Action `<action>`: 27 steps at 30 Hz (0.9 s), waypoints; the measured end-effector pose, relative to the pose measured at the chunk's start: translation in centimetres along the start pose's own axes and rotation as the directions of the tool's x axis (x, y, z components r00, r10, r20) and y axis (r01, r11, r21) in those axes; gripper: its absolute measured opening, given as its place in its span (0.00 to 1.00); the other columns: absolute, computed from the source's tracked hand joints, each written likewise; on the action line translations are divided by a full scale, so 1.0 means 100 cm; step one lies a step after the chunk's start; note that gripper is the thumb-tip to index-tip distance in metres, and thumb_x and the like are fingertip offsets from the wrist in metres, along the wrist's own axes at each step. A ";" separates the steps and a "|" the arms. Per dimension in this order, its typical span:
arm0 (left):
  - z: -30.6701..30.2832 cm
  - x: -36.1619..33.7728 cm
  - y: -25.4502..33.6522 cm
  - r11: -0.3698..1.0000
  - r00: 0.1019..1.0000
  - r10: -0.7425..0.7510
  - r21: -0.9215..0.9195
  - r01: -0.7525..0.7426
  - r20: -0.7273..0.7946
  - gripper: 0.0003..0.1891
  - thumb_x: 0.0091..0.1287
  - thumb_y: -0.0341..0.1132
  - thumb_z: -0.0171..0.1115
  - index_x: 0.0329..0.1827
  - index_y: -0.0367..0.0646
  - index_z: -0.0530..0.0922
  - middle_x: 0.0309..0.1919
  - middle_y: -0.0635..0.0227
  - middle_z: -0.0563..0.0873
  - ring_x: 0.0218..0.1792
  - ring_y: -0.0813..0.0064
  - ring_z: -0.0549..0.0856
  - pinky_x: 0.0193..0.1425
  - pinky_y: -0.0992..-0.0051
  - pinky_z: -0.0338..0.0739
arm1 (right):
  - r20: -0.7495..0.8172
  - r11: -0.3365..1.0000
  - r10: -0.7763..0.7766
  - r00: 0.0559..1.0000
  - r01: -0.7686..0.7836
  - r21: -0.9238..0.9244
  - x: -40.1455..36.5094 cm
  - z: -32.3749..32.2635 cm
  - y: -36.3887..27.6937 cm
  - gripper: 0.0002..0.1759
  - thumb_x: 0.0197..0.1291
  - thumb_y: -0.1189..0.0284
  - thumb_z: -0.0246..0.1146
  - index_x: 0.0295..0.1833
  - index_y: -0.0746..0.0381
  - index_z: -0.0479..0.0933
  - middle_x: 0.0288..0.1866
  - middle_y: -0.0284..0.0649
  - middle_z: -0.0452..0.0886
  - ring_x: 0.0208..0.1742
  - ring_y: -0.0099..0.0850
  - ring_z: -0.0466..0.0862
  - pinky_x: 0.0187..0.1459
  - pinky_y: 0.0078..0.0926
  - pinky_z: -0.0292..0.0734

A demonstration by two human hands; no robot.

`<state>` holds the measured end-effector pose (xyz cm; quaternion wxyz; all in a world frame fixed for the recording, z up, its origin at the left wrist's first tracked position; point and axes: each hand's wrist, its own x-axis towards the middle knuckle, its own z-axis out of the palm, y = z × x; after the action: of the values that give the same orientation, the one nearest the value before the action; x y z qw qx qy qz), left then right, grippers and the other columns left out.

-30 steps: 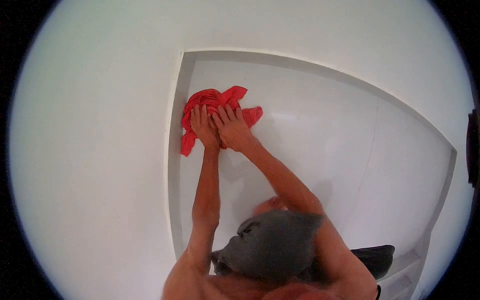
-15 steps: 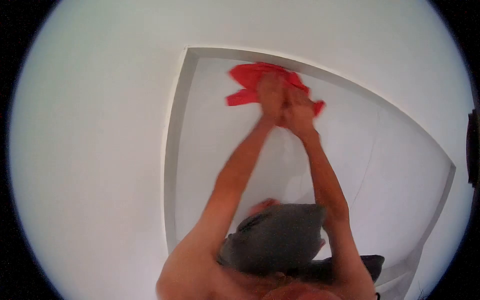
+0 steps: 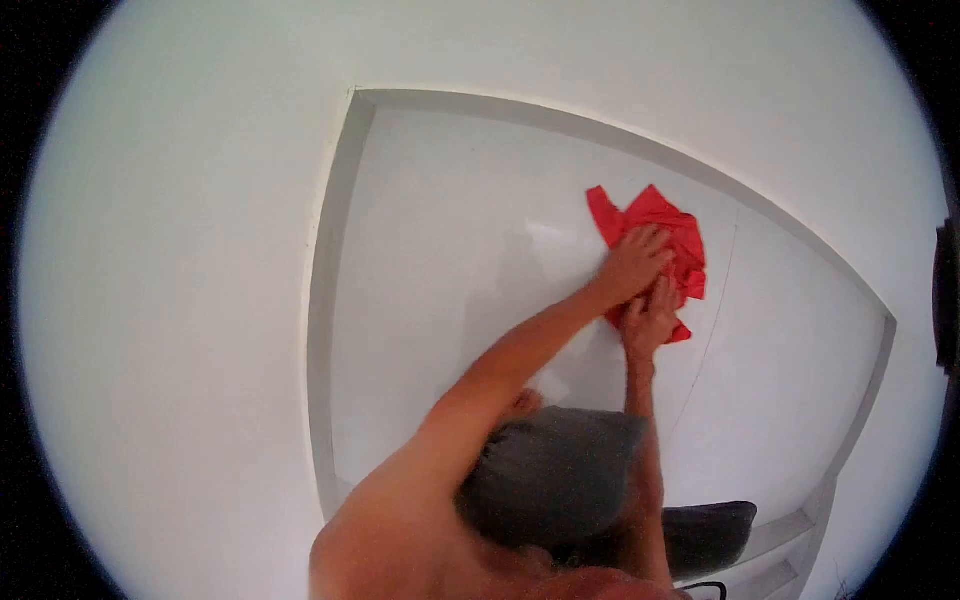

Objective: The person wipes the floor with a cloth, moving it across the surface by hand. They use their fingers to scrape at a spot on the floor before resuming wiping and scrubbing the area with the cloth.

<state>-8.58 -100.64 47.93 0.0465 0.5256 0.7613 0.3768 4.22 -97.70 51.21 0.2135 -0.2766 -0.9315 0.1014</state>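
Note:
A crumpled red cloth lies spread on the white floor, right of the middle of the view. My left hand rests flat on top of it, fingers stretched out and spread. Just below, my right hand also presses flat on the cloth, its fingers pointing up the view. The two hands sit close together, the left fingers near the right fingertips. Part of the cloth is hidden under both hands.
A raised white edge frames the floor at the far side and along the left. My knees in dark shorts and a bare foot are close in front. Pale steps stand at the lower right.
Both hands and the red cloth have moved right and nearer to me, away from the far raised edge. The hands stay on the cloth, which has changed shape.

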 end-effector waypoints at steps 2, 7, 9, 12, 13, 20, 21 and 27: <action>-0.018 -0.023 -0.007 1.000 0.985 0.030 -0.002 -0.031 -0.171 0.16 0.77 0.38 0.56 0.63 0.44 0.83 0.69 0.53 0.80 0.74 0.48 0.73 0.81 0.50 0.64 | -0.001 0.984 -0.048 0.999 0.048 0.171 0.006 -0.017 -0.030 0.24 0.59 0.69 0.64 0.59 0.69 0.80 0.54 0.58 0.84 0.55 0.59 0.82 0.57 0.57 0.76; -0.135 -0.106 -0.029 0.912 0.906 -0.283 0.205 0.356 -0.314 0.18 0.76 0.38 0.61 0.65 0.43 0.80 0.67 0.52 0.81 0.69 0.47 0.77 0.74 0.49 0.70 | 0.218 0.969 -0.102 0.971 0.047 0.240 0.020 -0.034 -0.160 0.20 0.52 0.70 0.69 0.52 0.61 0.77 0.50 0.50 0.79 0.52 0.54 0.78 0.46 0.58 0.72; -0.149 -0.180 -0.064 0.858 0.871 -0.307 0.284 0.428 -0.385 0.20 0.79 0.41 0.58 0.71 0.46 0.78 0.73 0.52 0.78 0.72 0.44 0.75 0.76 0.46 0.67 | 0.330 0.930 -0.309 0.892 0.211 0.301 -0.025 0.002 -0.180 0.32 0.65 0.64 0.62 0.74 0.64 0.74 0.73 0.59 0.74 0.77 0.65 0.68 0.74 0.76 0.57; -0.185 -0.238 -0.019 0.729 0.802 -0.314 0.412 0.547 -0.509 0.21 0.82 0.44 0.56 0.72 0.45 0.77 0.76 0.52 0.75 0.74 0.44 0.73 0.77 0.45 0.65 | 0.370 0.849 -0.518 0.771 0.411 0.331 -0.060 -0.015 -0.205 0.38 0.64 0.61 0.66 0.78 0.65 0.71 0.81 0.57 0.68 0.82 0.62 0.62 0.77 0.76 0.52; -0.186 -0.246 -0.005 0.701 0.790 -0.324 0.428 0.570 -0.521 0.21 0.82 0.44 0.56 0.71 0.44 0.78 0.76 0.51 0.75 0.74 0.43 0.73 0.77 0.44 0.65 | 0.358 0.809 -0.582 0.730 0.475 0.347 -0.065 -0.021 -0.206 0.40 0.62 0.60 0.68 0.78 0.65 0.71 0.82 0.57 0.67 0.83 0.60 0.62 0.78 0.74 0.51; -0.188 -0.278 -0.026 0.647 0.690 -0.353 0.367 0.668 -0.632 0.22 0.82 0.48 0.55 0.66 0.39 0.79 0.71 0.44 0.79 0.69 0.39 0.77 0.74 0.45 0.70 | 0.254 0.753 -0.647 0.719 0.550 0.361 -0.077 0.001 -0.235 0.35 0.66 0.60 0.66 0.75 0.65 0.74 0.79 0.56 0.72 0.79 0.59 0.68 0.74 0.70 0.59; -0.193 -0.273 -0.025 0.627 0.682 -0.379 0.369 0.686 -0.625 0.22 0.81 0.47 0.56 0.66 0.39 0.80 0.70 0.44 0.79 0.69 0.39 0.77 0.73 0.46 0.70 | 0.262 0.746 -0.657 0.707 0.560 0.360 -0.071 -0.001 -0.235 0.34 0.66 0.60 0.66 0.75 0.65 0.74 0.79 0.56 0.72 0.79 0.59 0.69 0.74 0.70 0.59; -0.153 -0.218 -0.038 0.724 0.784 -0.221 0.441 0.530 -0.580 0.19 0.79 0.41 0.59 0.64 0.38 0.80 0.67 0.43 0.81 0.67 0.38 0.78 0.71 0.45 0.72 | 0.297 0.825 -0.563 0.772 0.500 0.263 -0.043 0.004 -0.183 0.34 0.64 0.62 0.67 0.72 0.67 0.75 0.76 0.56 0.74 0.78 0.57 0.70 0.74 0.67 0.60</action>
<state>-8.98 -127.46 49.37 -0.2326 0.2287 0.9177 0.2266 -1.32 -115.27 54.98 0.0809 0.0415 -0.9822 0.1643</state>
